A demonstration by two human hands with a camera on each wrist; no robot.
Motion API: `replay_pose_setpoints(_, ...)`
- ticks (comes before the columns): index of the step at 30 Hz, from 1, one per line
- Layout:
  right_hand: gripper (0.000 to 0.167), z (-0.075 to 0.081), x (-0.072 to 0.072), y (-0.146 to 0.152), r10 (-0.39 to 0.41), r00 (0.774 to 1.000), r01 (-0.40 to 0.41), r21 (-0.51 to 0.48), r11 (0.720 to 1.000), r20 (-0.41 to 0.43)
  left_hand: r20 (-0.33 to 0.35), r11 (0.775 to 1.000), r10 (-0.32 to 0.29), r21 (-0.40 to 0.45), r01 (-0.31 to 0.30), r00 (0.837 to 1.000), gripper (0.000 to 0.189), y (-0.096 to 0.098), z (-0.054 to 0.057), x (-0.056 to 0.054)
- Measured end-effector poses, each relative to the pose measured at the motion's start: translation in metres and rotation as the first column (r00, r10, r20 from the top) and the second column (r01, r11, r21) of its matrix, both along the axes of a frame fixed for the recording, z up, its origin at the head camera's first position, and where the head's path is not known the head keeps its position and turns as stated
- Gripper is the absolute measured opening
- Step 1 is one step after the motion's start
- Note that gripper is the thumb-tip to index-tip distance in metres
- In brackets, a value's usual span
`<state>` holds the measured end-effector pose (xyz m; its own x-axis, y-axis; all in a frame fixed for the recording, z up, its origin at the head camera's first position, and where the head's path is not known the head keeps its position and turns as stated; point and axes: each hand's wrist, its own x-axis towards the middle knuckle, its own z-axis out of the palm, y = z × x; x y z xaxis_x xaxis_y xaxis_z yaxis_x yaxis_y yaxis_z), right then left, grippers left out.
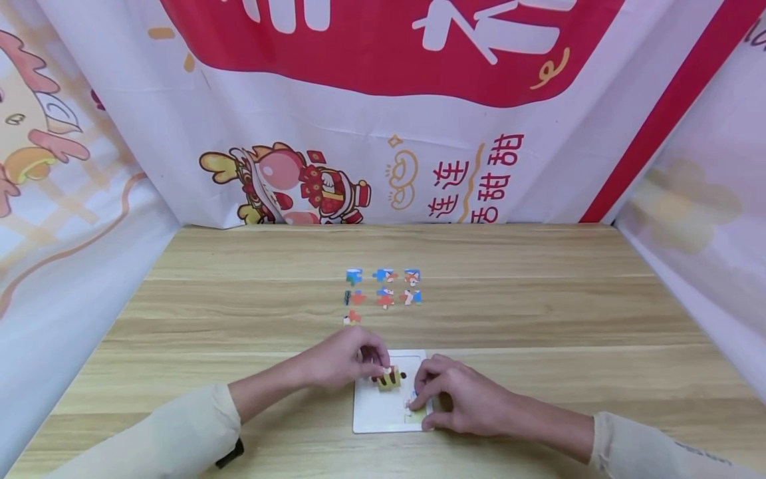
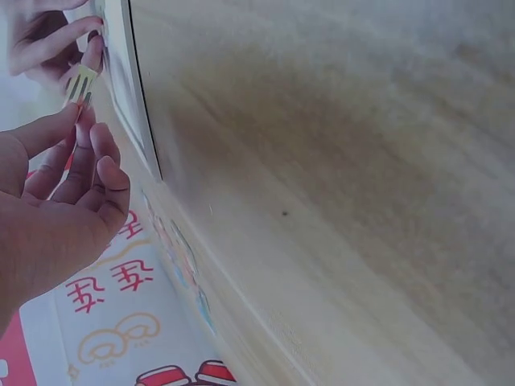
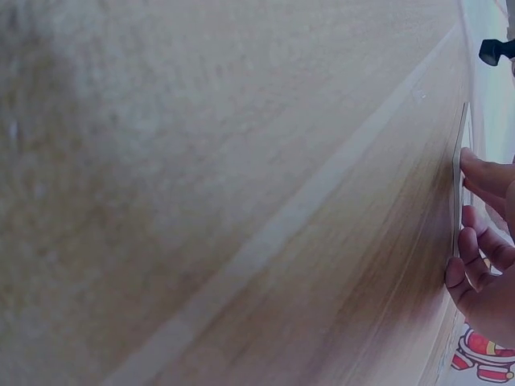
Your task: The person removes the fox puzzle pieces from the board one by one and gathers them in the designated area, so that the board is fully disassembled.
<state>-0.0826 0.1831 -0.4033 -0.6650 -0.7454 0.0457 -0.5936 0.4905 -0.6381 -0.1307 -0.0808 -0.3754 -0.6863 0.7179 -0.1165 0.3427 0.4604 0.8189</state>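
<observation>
In the head view, my left hand [image 1: 344,357] pinches a yellow puzzle piece [image 1: 390,379] with dark stripes between thumb and fingers, over a white puzzle tray [image 1: 365,416]. The left wrist view shows the striped piece [image 2: 81,83] edge-on at the left fingertips. At the tray's right side is my right hand [image 1: 457,396], index fingertip on a pale puzzle piece [image 1: 414,416] in the near right corner and thumb beside the tray's rim. Part of that corner piece is hidden under the fingers. In the right wrist view, the right hand [image 3: 487,233] spreads its fingertips along the tray's edge.
Beyond the tray, several loose puzzle pieces [image 1: 385,297] lie in rows on the wooden table [image 1: 538,293]. One more loose piece [image 1: 352,318] lies just past my left hand. A printed cloth [image 1: 359,113] hangs behind the table's far edge.
</observation>
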Motion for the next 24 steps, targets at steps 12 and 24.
replay_pose_setpoints(12,0.024,-0.002,0.0,0.001,0.016,0.999,-0.016,-0.013,1.0,-0.035,-0.056,0.999,0.042,0.023,-0.041,0.998,0.004,-0.002,-0.001,-0.018)
replay_pose_setpoints(24,0.023,-0.001,0.0,0.001,0.025,0.998,-0.026,-0.025,0.999,-0.051,-0.065,0.995,0.099,0.039,-0.096,0.993,0.004,-0.002,-0.005,-0.034)
